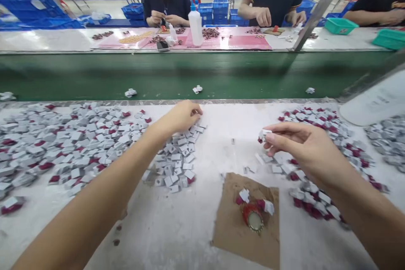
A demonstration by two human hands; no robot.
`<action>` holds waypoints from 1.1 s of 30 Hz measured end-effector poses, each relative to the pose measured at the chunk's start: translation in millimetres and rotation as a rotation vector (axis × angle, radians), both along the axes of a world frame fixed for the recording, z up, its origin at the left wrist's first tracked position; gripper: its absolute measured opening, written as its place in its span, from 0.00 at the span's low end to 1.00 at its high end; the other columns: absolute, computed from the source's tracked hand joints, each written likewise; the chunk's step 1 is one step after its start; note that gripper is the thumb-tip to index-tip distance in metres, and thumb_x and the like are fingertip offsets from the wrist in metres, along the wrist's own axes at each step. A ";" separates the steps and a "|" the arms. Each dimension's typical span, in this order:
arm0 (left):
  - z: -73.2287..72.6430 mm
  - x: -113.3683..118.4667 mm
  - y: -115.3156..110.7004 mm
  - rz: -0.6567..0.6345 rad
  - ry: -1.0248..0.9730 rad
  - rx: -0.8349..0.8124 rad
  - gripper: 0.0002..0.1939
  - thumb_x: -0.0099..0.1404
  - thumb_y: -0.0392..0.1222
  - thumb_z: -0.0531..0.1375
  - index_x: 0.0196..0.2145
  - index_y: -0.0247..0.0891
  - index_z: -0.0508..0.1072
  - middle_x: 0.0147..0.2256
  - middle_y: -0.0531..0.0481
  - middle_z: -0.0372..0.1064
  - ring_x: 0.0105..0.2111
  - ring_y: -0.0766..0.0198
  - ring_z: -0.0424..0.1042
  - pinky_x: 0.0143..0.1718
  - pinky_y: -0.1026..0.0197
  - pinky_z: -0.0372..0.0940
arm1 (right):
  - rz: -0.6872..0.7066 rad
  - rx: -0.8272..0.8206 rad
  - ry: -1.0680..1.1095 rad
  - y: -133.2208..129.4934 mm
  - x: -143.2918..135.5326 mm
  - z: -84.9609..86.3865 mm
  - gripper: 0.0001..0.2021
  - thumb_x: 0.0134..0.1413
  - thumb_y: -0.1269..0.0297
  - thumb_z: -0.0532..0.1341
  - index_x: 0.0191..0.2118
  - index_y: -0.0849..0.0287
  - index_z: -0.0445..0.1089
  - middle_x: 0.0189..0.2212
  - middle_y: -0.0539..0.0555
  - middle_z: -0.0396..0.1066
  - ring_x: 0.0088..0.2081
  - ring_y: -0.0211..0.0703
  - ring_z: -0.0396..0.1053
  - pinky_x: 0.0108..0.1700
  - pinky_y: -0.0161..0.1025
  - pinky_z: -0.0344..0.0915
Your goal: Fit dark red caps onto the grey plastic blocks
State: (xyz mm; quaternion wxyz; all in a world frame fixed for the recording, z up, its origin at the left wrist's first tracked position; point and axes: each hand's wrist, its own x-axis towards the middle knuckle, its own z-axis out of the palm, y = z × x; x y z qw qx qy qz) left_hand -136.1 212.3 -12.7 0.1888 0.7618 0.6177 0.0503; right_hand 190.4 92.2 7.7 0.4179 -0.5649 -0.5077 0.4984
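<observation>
I have the right hand (pixel 297 140) pinching a white-and-maroon piece (pixel 262 133) and the left hand (pixel 182 116), grip unclear, at the white blocks (pixel 176 157) on their far end.

The pieces (pixel 76 173) are white and maroon, the cardboard (pixel 232 228) brown, the belt (pixel 202 69) green.

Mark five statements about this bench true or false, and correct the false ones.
1. The right hand holds a small piece. True.
2. The bottle cap lies on the cardboard. True.
3. The left hand is over the cardboard. False: the left hand is at the far end of a pile.
4. Some white bits lie on the green strip. True.
5. The blue-capped bottle stands on the green strip. False: it stands on the far table.
</observation>
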 end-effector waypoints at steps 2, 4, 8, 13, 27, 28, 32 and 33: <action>1.5 -0.2 5.3 -0.004 0.008 -0.009 0.16 0.66 0.43 0.61 0.44 0.40 0.88 0.45 0.40 0.85 0.45 0.45 0.83 0.52 0.52 0.75 | -0.056 -0.081 0.205 -17.2 3.1 -4.1 0.22 0.48 0.49 0.86 0.46 0.53 0.90 0.32 0.55 0.86 0.30 0.46 0.84 0.35 0.42 0.84; 2.2 0.3 7.7 -0.009 0.013 -0.009 0.16 0.64 0.46 0.63 0.44 0.41 0.88 0.42 0.41 0.86 0.43 0.44 0.84 0.49 0.52 0.75 | -0.107 -0.130 0.369 -30.7 4.3 -7.2 0.21 0.46 0.51 0.87 0.45 0.53 0.91 0.34 0.54 0.86 0.35 0.46 0.86 0.39 0.40 0.86; 2.9 3.0 6.9 -0.030 0.036 0.027 0.13 0.57 0.50 0.67 0.37 0.44 0.87 0.39 0.41 0.86 0.42 0.42 0.84 0.47 0.52 0.75 | -0.243 -0.081 0.562 -52.5 3.9 -13.1 0.16 0.42 0.54 0.88 0.35 0.53 0.89 0.33 0.50 0.85 0.37 0.46 0.88 0.41 0.40 0.87; 18.6 15.0 -4.0 0.001 0.037 0.103 0.11 0.59 0.52 0.68 0.34 0.44 0.84 0.36 0.40 0.84 0.41 0.39 0.83 0.46 0.50 0.74 | -0.274 0.078 0.438 -79.2 5.0 -25.5 0.13 0.50 0.55 0.85 0.36 0.55 0.89 0.32 0.52 0.85 0.33 0.45 0.86 0.36 0.38 0.85; -23.4 55.8 -200.4 -0.037 -0.424 0.105 0.10 0.75 0.45 0.62 0.46 0.44 0.84 0.45 0.45 0.85 0.48 0.45 0.81 0.52 0.44 0.76 | -0.143 0.043 0.118 -169.3 -6.2 -45.6 0.07 0.69 0.57 0.74 0.48 0.51 0.88 0.31 0.52 0.87 0.33 0.45 0.87 0.38 0.34 0.86; -27.0 55.3 -204.7 -0.032 -0.415 0.140 0.10 0.75 0.43 0.61 0.46 0.44 0.83 0.44 0.45 0.85 0.48 0.46 0.80 0.52 0.45 0.76 | -0.156 0.056 0.106 -171.2 -6.4 -47.0 0.06 0.69 0.58 0.75 0.47 0.50 0.88 0.33 0.52 0.87 0.33 0.45 0.88 0.38 0.33 0.86; -31.2 53.8 -212.8 0.037 -0.449 0.143 0.09 0.76 0.40 0.62 0.49 0.41 0.82 0.41 0.46 0.81 0.39 0.53 0.80 0.45 0.50 0.78 | -0.181 0.172 -0.016 -174.8 -5.4 -52.4 0.04 0.67 0.63 0.76 0.45 0.46 0.89 0.38 0.50 0.88 0.36 0.42 0.88 0.39 0.29 0.85; -30.6 54.0 -213.7 0.055 -0.477 0.123 0.09 0.75 0.41 0.62 0.50 0.41 0.82 0.42 0.46 0.81 0.39 0.54 0.81 0.45 0.50 0.79 | -0.175 0.199 -0.036 -174.8 -5.1 -53.8 0.06 0.67 0.65 0.75 0.45 0.45 0.89 0.39 0.49 0.88 0.37 0.42 0.88 0.40 0.29 0.85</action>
